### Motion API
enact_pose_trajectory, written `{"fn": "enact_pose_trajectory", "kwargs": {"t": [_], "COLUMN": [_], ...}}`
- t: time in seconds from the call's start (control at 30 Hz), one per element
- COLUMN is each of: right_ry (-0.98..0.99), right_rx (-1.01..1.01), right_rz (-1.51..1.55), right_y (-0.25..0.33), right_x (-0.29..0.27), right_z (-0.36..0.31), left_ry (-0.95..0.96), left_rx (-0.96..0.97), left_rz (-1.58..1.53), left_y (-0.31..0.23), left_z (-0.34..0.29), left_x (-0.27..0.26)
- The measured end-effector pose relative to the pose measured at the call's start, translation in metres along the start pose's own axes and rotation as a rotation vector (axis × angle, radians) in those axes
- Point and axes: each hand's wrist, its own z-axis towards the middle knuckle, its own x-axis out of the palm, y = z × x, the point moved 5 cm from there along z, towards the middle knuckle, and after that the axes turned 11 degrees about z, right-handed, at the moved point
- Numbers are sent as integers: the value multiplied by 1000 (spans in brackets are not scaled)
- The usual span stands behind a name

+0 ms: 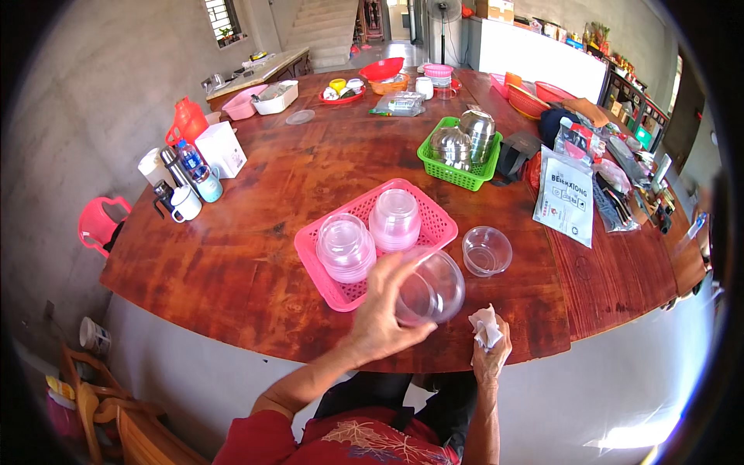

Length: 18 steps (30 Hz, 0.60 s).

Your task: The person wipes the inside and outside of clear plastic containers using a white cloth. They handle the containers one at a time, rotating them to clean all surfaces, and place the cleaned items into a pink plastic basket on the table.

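Observation:
My left hand (381,314) grips a clear plastic bowl (435,288) by its side, thumb below and fingers above, over the front of the table. Crumpled in my right hand (491,358) is a white tissue (485,325), held near the table's front edge. Left of the held bowl lies a pink perforated basket (311,273). Inside it stand two upside-down stacks of clear bowls, a nearer left stack (344,246) and a farther right stack (396,218). Another clear bowl (487,252) sits alone on the table, mouth up, right of the basket.
Behind the basket, a green basket (457,177) holds stacked metal bowls (452,147). A white plastic package (565,195) and assorted goods crowd the right side. Bottles, a white mug (186,204) and a white box (222,150) stand at left. The wooden table (256,186) has a curved front edge.

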Motion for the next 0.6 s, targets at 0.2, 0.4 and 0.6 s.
{"fn": "enact_pose_trajectory", "kwargs": {"t": [0.2, 0.4, 0.6], "right_ry": [99, 85, 102], "right_rx": [61, -69, -90], "right_rz": [-165, -319, -305], "right_y": [-19, -5, -7], "right_x": [4, 11, 9], "right_z": [-5, -4, -4], "left_ry": [-228, -99, 136], "left_rx": [81, -42, -153], "left_rz": [332, 285, 471], "left_y": [35, 73, 103], "left_z": [54, 118, 148], "left_x": [-72, -41, 18]}}
